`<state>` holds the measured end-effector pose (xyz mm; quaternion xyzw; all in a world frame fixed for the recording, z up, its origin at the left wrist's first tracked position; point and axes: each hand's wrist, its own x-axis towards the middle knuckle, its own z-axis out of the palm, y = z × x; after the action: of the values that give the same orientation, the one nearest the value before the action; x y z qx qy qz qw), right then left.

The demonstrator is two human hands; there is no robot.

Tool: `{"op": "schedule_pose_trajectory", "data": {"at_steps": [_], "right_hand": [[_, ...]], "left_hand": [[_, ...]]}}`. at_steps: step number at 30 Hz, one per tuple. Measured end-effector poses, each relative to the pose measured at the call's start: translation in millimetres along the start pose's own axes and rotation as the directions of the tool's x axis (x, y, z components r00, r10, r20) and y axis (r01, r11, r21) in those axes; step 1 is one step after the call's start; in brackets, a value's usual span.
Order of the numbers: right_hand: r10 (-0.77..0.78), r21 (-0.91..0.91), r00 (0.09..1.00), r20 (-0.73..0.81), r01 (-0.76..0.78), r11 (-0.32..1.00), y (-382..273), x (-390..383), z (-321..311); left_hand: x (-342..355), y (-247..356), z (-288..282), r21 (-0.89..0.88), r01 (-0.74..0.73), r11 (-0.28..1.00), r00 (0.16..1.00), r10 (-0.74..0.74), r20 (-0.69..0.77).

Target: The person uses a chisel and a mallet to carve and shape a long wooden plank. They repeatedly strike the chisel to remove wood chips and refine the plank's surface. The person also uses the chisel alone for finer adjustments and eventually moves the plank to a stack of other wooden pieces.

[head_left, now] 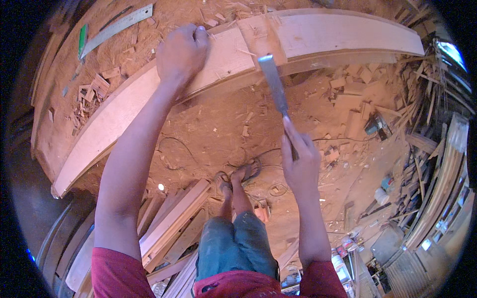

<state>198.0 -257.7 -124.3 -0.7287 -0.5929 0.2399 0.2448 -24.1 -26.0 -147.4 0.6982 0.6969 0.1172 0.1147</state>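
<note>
A long curved wooden beam [343, 36] arches across the far side, with a shallow recess [261, 37] cut across its upper face. My left hand [183, 54] lies closed on the beam, left of this recess, its fingers curled over the far edge and largely hidden. In my right hand [301, 161] is a chisel [275, 88], gripped by its handle, with a forefinger stretched along it. The wide steel blade points away from me. Its bright tip appears near the recess; I cannot tell whether it touches the wood.
A try square [117, 32] with a green stock lies beyond the beam at left, near wood chips [92, 94]. Shavings and offcuts cover the floor around a power tool [377, 125] at right. Planks [174, 216] lean left of my legs; a cable [323, 139] crosses the floor.
</note>
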Motion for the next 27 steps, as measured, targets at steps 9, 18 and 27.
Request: {"op": "schedule_pose_trajectory", "data": {"at_steps": [9, 18, 27], "right_hand": [[0.009, 0.005, 1.0, 0.014, -0.009, 1.0, -4.2, 7.4, 5.6], [-0.035, -0.014, 0.999, -0.004, 0.035, 0.999, -9.1, 27.8, 11.0], [-0.025, -0.007, 1.0, -0.002, 0.025, 1.0, -18.0, 35.7, 16.1]], "left_hand": [[-0.1, 2.0, 1.1, -0.044, 0.001, 0.999, 1.0, -0.001, 0.014], [0.7, 3.1, 1.2, 0.002, 0.005, 1.0, 1.0, -0.005, -0.011], [0.5, 5.7, -0.5, -0.014, -0.001, 1.0, 0.999, 0.0, -0.034]]}}
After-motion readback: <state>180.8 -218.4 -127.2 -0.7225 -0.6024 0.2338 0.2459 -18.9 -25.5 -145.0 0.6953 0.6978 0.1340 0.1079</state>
